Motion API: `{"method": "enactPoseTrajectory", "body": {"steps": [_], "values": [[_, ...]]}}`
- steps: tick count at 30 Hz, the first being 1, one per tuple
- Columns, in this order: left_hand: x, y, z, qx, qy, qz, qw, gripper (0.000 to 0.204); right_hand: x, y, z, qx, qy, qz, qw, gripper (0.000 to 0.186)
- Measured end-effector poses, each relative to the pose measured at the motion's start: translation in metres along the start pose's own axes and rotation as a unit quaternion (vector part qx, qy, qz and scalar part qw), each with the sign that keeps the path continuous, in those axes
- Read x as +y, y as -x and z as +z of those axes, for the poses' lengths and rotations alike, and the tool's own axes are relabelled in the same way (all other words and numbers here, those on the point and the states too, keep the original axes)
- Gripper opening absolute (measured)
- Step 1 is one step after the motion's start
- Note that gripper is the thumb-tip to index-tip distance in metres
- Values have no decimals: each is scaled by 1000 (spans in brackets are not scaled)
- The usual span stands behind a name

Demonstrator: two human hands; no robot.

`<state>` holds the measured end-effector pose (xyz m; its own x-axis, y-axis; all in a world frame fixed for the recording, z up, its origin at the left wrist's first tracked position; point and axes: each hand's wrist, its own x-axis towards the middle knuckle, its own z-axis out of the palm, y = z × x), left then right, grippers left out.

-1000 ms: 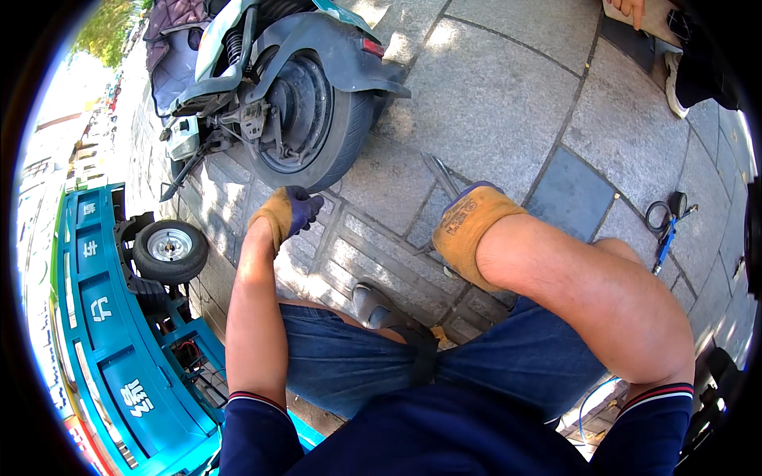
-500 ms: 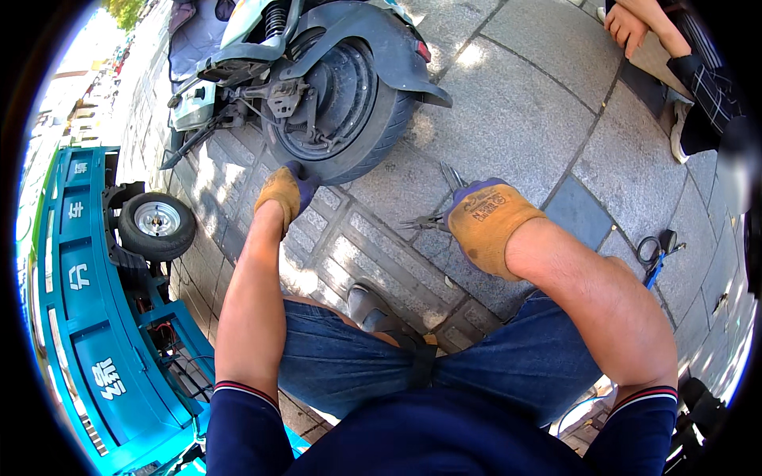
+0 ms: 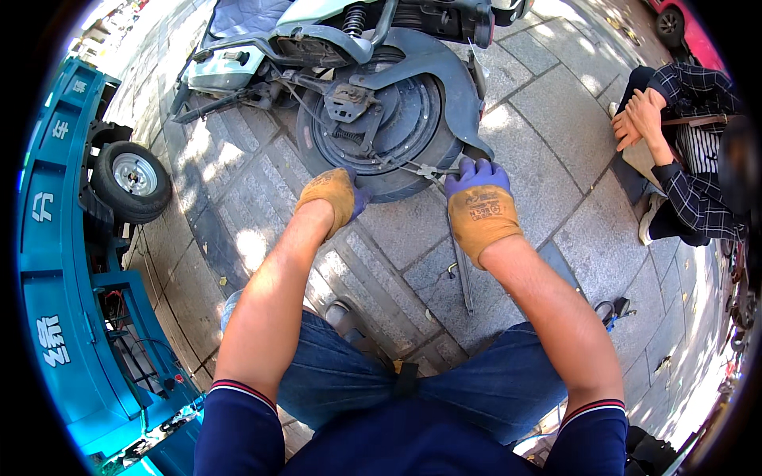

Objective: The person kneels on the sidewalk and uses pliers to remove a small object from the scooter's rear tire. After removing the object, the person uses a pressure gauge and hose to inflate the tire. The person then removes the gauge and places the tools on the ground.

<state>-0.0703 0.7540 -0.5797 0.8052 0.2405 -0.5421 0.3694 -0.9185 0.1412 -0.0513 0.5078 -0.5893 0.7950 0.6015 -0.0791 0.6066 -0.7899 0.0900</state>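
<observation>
From where I stand, a teal cargo three-wheeler (image 3: 59, 262) fills 9 o'clock. A scooter (image 3: 345, 101) lies on its side from 11 to 12 o'clock, which leaves its rear wheel (image 3: 409, 119) facing up, within reach of both gloves. Just left of 12, the gloved left hand (image 3: 329, 194) rests at the near edge of the tyre (image 3: 397, 189), seemingly to steady it; its fingers are bunched, and I cannot tell whether they pinch anything. At 1 o'clock a pair of pliers (image 3: 429, 170) lies across the tyre, nose toward the rim. The gloved right hand (image 3: 481, 202), at 2, closes over the handles from outside, likely to keep the tip free. A slim metal bar (image 3: 461, 274) slants below toward 4; whether that hand grips it too is hidden. Past them, toward 3, sits a person in a checked shirt (image 3: 675, 151), hands together.

Half a second ago the pliers were over bare paving, clear of the tyre; now they reach the wheel. The left hand sits farther right in view, and more of the seated person shows.
</observation>
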Motion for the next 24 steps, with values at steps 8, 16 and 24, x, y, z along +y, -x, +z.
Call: {"method": "enactPoseTrajectory", "body": {"steps": [8,16,24], "values": [[7,-11,-7,-14,-13,18,1000,59,-29,-22,-2,-40,34,13,999,26],[12,-11,-8,-18,-26,40,999,57,-42,-23,4,-66,9,25,997,20],[17,-12,15,69,19,8,997,59,-38,-22,10,-45,-156,49,986,19]]}}
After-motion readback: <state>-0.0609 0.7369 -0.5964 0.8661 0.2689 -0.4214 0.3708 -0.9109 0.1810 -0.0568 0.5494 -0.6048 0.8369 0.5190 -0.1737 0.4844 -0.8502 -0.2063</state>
